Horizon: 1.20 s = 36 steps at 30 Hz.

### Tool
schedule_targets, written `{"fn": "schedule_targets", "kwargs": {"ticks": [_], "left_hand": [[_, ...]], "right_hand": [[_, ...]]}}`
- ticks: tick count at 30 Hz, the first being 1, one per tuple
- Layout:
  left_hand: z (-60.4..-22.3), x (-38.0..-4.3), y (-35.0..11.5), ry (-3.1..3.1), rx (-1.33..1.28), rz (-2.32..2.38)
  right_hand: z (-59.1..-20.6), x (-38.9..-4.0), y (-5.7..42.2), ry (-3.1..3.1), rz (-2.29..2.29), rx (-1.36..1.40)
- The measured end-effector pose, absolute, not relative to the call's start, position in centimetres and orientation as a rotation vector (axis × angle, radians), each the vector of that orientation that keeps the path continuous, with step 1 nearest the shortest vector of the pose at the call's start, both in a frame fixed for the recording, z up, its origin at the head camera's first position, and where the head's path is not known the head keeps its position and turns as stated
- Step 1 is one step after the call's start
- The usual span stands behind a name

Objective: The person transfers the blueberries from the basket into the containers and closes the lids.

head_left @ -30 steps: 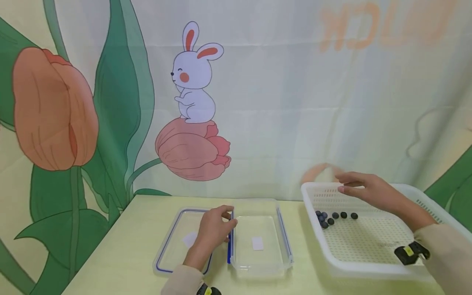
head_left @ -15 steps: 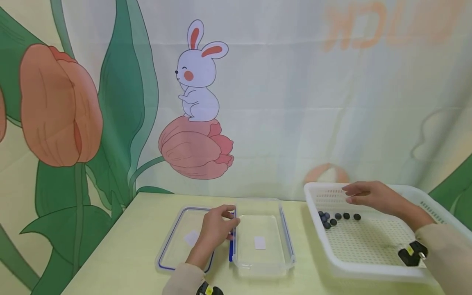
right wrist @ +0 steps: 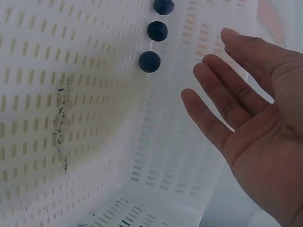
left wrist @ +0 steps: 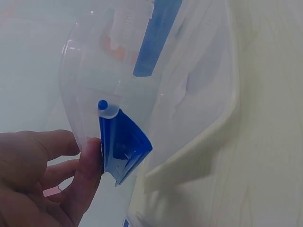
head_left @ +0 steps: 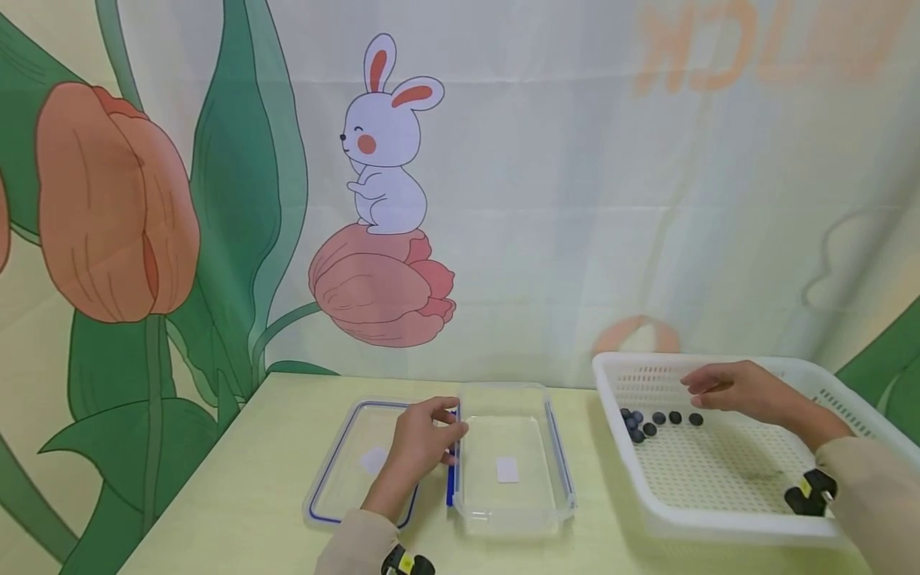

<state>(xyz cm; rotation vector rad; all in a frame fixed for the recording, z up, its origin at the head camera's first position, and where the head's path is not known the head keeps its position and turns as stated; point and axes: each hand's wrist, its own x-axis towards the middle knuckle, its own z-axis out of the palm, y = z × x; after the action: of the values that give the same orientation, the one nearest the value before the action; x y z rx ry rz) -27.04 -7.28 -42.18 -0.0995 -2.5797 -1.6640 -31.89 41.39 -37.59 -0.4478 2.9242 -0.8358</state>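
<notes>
My left hand point(head_left: 417, 439) pinches the left rim of a clear plastic food container point(head_left: 513, 523), with its thumb over the edge. In the left wrist view its fingertips are right beside a blue clasp point(left wrist: 123, 142) that hangs from the rim. My right hand point(head_left: 743, 391) hovers over the back part of a white plastic basket point(head_left: 726, 529), holding nothing. The right wrist view shows its fingers point(right wrist: 213, 120) spread and relaxed, a little apart from dark blueberries point(right wrist: 149, 62). Several blueberries point(head_left: 659, 418) lie in the basket's back left corner.
A clear lid point(head_left: 332, 463) with a blue seal lies left of the container, partly behind my left forearm. Inside the container shows a small white label point(head_left: 507, 469). A printed curtain point(head_left: 517, 239) hangs right behind the table point(head_left: 230, 495).
My right hand has lowered and shifted slightly right over the basket. The left hand keeps its grip on the container, and the head view has shifted a little.
</notes>
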Motion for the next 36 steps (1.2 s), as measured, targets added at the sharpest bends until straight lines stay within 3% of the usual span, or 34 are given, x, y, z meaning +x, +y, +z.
{"fn": "schedule_targets", "kwargs": {"ticks": [36], "left_hand": [[-42.2, -26.9, -7.4, -2.582, -0.109, -1.681]], "right_hand": [[-40.3, -34.2, 41.8, 2.959, -0.471, -0.447]]}}
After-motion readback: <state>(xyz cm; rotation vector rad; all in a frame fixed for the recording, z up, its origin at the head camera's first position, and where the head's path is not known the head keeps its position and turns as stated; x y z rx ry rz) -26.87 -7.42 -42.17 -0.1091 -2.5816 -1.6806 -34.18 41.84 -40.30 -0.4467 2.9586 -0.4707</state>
